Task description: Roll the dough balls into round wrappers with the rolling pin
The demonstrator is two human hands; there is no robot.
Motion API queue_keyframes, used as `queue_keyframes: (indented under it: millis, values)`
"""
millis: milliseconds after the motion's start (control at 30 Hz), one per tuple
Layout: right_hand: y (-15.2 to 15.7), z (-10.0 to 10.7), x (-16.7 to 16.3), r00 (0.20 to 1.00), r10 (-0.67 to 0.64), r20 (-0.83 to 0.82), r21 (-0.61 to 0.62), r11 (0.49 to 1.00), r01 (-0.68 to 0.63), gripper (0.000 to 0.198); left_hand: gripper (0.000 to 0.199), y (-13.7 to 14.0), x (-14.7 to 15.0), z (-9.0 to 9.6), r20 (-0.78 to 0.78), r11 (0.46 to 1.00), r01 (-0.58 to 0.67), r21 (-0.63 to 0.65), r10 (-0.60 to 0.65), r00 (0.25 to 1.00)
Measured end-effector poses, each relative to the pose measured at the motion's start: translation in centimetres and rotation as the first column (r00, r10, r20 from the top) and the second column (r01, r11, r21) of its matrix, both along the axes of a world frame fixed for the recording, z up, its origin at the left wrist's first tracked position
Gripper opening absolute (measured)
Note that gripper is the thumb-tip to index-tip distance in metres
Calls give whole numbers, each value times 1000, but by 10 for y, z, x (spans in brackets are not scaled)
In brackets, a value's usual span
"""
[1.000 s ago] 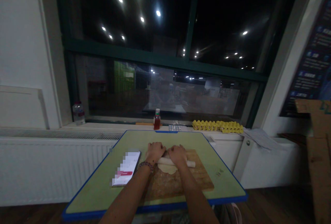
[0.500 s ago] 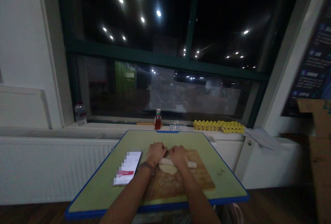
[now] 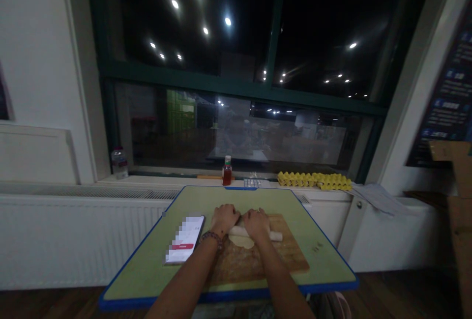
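Both my hands are on a pale rolling pin (image 3: 276,236) that lies across a wooden cutting board (image 3: 291,255). My left hand (image 3: 225,218) curls over the pin's left part, hiding that end; a beaded bracelet circles the wrist. Further right, my right hand (image 3: 257,223) is closed over the pin, whose right end sticks out past it. A thin flat piece of dough (image 3: 242,242) lies on the board, partly under the pin and showing on the near side between my forearms.
The board rests on a small green table (image 3: 147,270) with a blue rim. A phone (image 3: 184,240) with a lit screen lies left of it. On the windowsill stand a red-brown bottle (image 3: 226,174), a clear bottle (image 3: 120,164) and yellow egg cartons (image 3: 313,180).
The whole view has shifted slightly, so things appear a little further right and lower. My hands keep their hold on the rolling pin, with hardly any movement against the board.
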State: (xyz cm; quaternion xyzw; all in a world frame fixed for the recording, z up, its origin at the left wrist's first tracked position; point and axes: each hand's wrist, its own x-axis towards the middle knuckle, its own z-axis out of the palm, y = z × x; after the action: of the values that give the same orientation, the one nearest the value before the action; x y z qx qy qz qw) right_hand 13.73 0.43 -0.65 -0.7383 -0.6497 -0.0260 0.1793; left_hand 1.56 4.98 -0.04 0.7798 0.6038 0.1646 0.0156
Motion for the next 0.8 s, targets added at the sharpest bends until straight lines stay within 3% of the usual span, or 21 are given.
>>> queue_keyframes:
  millis: [800]
  values:
    - [-1,1,-1,1000,7,27,-29,1000,-6,41,31,3,0,-3,3,1000,-5,-7,5,1000]
